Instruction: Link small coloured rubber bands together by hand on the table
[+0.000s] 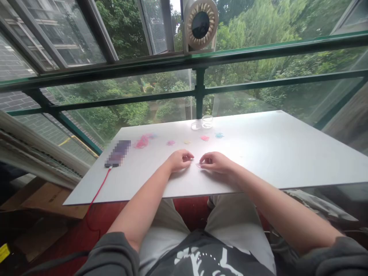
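My right hand [216,162] rests low over the white tabletop, thumb and fingers pinched on a thin, pale loop [198,165] that looks like a small rubber band. Just to its left, my left hand [180,160] has curled fingers with a gap between thumb and forefinger, and nothing shows in it. Beyond the hands lie small piles of what look like thin bands: a purple pile [171,143], a yellow pile [187,142], a red-pink pile [204,138] and a blue pile [219,135]. A larger, mostly pink heap [142,142] spreads farther left.
A clear round container [207,122] stands at the table's far edge, with a clear lid-like disc [196,125] beside it. At the left lies a phone [117,153] with a red cable [100,188] hanging off the white table [287,153]. Green railing [129,99] runs behind.
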`<state>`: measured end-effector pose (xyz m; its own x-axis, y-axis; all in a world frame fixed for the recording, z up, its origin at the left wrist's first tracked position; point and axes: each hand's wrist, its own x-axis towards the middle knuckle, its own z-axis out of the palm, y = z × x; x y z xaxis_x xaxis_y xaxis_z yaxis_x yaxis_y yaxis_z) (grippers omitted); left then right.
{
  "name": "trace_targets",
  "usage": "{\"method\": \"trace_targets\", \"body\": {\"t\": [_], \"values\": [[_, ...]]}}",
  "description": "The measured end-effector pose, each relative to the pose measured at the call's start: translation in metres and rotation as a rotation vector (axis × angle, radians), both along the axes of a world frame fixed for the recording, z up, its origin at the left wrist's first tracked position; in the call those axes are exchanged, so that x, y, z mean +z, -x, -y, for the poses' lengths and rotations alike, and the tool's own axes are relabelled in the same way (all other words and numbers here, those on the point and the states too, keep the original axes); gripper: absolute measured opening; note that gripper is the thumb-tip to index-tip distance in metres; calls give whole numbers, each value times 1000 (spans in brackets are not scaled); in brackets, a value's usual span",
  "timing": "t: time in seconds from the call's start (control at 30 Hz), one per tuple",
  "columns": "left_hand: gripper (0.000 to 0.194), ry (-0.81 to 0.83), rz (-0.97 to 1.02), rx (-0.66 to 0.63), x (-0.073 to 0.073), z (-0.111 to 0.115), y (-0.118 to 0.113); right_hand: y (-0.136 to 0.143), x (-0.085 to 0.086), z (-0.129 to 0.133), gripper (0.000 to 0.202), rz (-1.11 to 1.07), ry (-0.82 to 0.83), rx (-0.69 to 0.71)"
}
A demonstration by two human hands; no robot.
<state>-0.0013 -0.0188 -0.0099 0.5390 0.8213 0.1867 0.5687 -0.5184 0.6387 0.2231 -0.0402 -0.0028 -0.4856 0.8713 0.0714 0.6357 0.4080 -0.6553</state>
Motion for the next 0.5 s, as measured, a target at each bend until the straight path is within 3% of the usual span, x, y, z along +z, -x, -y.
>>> {"method": "trace_targets", "body": {"t": [0.33, 0.5], "values": [[19, -18, -38, 73, 3, 1, -1, 13, -5, 3, 13, 60, -206, -49], [19, -33, -28, 54, 1, 1, -2, 12, -9, 2, 12, 1, -217, -80]]}}
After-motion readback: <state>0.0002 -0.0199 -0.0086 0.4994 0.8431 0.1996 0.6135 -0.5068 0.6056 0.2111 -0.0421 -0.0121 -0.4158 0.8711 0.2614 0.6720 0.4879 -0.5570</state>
